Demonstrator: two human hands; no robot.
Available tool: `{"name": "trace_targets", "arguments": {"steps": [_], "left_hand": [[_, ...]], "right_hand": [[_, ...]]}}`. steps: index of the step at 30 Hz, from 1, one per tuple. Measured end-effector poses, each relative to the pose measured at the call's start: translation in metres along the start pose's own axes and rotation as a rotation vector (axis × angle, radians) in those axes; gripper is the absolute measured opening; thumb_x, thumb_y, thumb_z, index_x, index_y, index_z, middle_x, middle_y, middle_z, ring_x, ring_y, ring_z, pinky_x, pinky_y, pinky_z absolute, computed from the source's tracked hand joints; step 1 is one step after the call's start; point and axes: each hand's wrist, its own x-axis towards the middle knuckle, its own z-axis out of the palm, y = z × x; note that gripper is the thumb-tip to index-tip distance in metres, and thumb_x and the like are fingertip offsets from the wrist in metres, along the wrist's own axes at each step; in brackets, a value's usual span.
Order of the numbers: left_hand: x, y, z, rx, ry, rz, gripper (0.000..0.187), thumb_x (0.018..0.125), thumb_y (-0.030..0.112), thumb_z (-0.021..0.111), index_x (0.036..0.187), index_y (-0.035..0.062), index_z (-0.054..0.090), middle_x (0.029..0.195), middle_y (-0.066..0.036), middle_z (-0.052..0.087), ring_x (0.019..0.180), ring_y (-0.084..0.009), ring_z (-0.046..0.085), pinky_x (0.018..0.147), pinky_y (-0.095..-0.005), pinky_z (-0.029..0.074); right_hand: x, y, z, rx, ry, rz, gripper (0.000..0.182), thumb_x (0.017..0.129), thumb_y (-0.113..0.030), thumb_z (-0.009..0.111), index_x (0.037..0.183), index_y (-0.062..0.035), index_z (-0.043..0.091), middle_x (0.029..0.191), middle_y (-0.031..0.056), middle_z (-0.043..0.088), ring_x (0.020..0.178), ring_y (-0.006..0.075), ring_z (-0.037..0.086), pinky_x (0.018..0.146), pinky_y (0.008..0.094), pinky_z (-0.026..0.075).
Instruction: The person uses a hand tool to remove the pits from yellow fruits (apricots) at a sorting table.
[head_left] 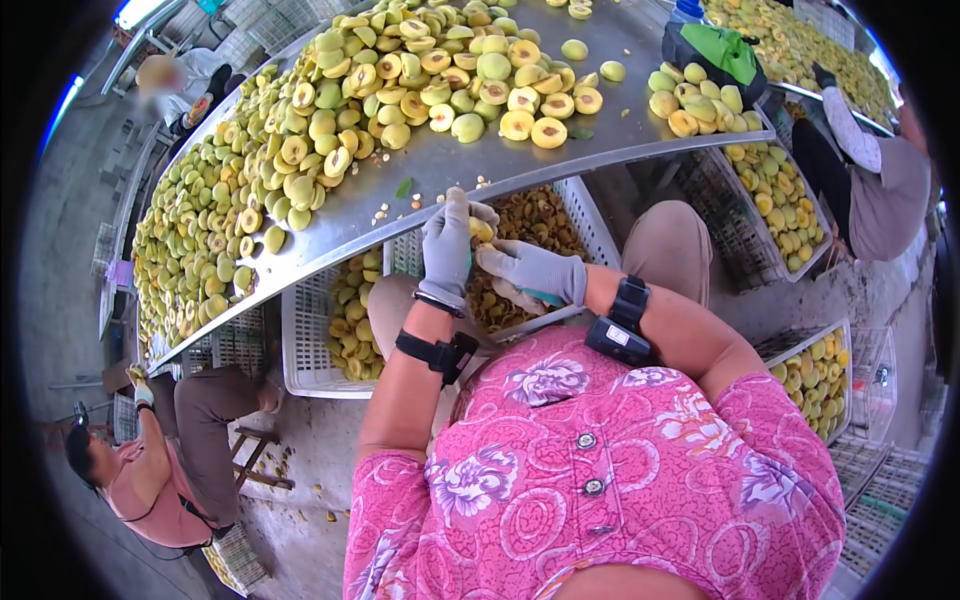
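No readable text anywhere. White patch on wrist band (622,335) looks like label, way too small and blurry to read. Nothing printed on crates (312,352), gloves, metal table (440,165). No numbers, no brands, no signs.

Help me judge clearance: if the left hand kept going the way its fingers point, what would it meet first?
Probably the edge of the metal table just above the left hand, which points upward holding a fruit piece; depth is unclear.
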Motion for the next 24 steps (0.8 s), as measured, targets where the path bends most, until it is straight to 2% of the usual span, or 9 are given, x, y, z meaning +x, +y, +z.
{"name": "trace_targets", "arguments": {"steps": [4, 6, 9, 13, 15, 16, 21, 23, 24], "left_hand": [[-0.003, 0.000, -0.001, -0.044, -0.035, -0.037, 0.059, 0.094, 0.056, 0.048, 0.084, -0.0005, 0.062, 0.083, -0.013, 0.065, 0.072, -0.0221, 0.063, 0.065, -0.0322, 0.053], [-0.009, 0.003, 0.001, -0.207, -0.030, -0.085, 0.060, 0.094, 0.057, 0.047, 0.084, 0.0002, 0.062, 0.083, -0.013, 0.065, 0.071, -0.0229, 0.063, 0.064, -0.0331, 0.053], [-0.015, 0.008, 0.006, -0.450, -0.042, -0.085, 0.058, 0.094, 0.056, 0.048, 0.081, 0.0009, 0.063, 0.083, -0.015, 0.065, 0.072, -0.0229, 0.063, 0.068, -0.0351, 0.054], [-0.011, 0.002, 0.003, -0.527, -0.098, -0.076, 0.058, 0.094, 0.055, 0.049, 0.081, 0.0002, 0.063, 0.081, -0.014, 0.065, 0.069, -0.0228, 0.063, 0.066, -0.0354, 0.054], [-0.012, 0.002, 0.005, -0.066, 0.032, 0.028, 0.058, 0.094, 0.054, 0.050, 0.078, -0.0002, 0.062, 0.077, -0.014, 0.065, 0.064, -0.0215, 0.062, 0.063, -0.0345, 0.054], [-0.011, 0.000, 0.003, -0.011, 0.018, 0.036, 0.057, 0.095, 0.052, 0.050, 0.074, -0.0003, 0.062, 0.073, -0.013, 0.065, 0.061, -0.0204, 0.061, 0.061, -0.0333, 0.054], [-0.011, 0.002, -0.001, -0.175, -0.056, -0.080, 0.055, 0.096, 0.048, 0.050, 0.074, -0.0005, 0.064, 0.071, -0.013, 0.065, 0.063, -0.0186, 0.062, 0.061, -0.0317, 0.052], [-0.011, 0.001, -0.001, -0.181, -0.095, -0.089, 0.054, 0.096, 0.047, 0.051, 0.074, -0.0005, 0.064, 0.071, -0.013, 0.066, 0.063, -0.0184, 0.062, 0.061, -0.0313, 0.052], [-0.010, -0.002, -0.001, 0.055, -0.058, -0.019, 0.055, 0.095, 0.050, 0.052, 0.074, 0.0006, 0.063, 0.071, -0.012, 0.065, 0.063, -0.0197, 0.062, 0.062, -0.0314, 0.052]], "right_hand": [[0.003, 0.009, -0.002, 0.066, -0.005, -0.009, 0.039, 0.095, -0.051, 0.050, 0.091, -0.0127, 0.047, 0.052, -0.0037, 0.041, 0.033, 0.0075, 0.038, 0.030, 0.0234, 0.028], [-0.005, 0.003, -0.005, 0.238, -0.147, 0.117, 0.040, 0.095, -0.051, 0.050, 0.092, -0.0113, 0.049, 0.052, -0.0044, 0.040, 0.033, 0.0071, 0.036, 0.030, 0.0229, 0.026], [-0.009, -0.003, -0.003, 0.302, -0.172, 0.147, 0.041, 0.095, -0.051, 0.050, 0.094, -0.0100, 0.050, 0.052, -0.0051, 0.039, 0.032, 0.0067, 0.035, 0.030, 0.0227, 0.024], [-0.009, -0.004, -0.004, 0.335, -0.198, 0.182, 0.042, 0.095, -0.051, 0.050, 0.094, -0.0097, 0.050, 0.051, -0.0054, 0.039, 0.032, 0.0067, 0.034, 0.030, 0.0233, 0.023], [-0.006, 0.004, -0.006, 0.185, -0.158, 0.145, 0.040, 0.096, -0.052, 0.048, 0.092, -0.0119, 0.049, 0.054, -0.0051, 0.039, 0.034, 0.0069, 0.033, 0.032, 0.0244, 0.022], [-0.004, 0.007, -0.007, 0.186, -0.158, 0.145, 0.040, 0.096, -0.052, 0.048, 0.092, -0.0119, 0.049, 0.054, -0.0051, 0.039, 0.034, 0.0069, 0.033, 0.032, 0.0244, 0.022], [-0.009, 0.008, -0.005, 0.344, -0.228, 0.206, 0.040, 0.096, -0.051, 0.049, 0.091, -0.0115, 0.049, 0.054, -0.0064, 0.039, 0.034, 0.0060, 0.032, 0.032, 0.0239, 0.022], [-0.002, 0.019, -0.004, 0.274, -0.178, 0.169, 0.042, 0.095, -0.051, 0.050, 0.092, -0.0098, 0.049, 0.053, -0.0061, 0.039, 0.034, 0.0061, 0.033, 0.031, 0.0235, 0.023], [0.000, 0.019, -0.001, 0.203, -0.129, 0.133, 0.043, 0.094, -0.051, 0.052, 0.094, -0.0080, 0.050, 0.052, -0.0059, 0.039, 0.033, 0.0062, 0.034, 0.030, 0.0231, 0.023]]}}
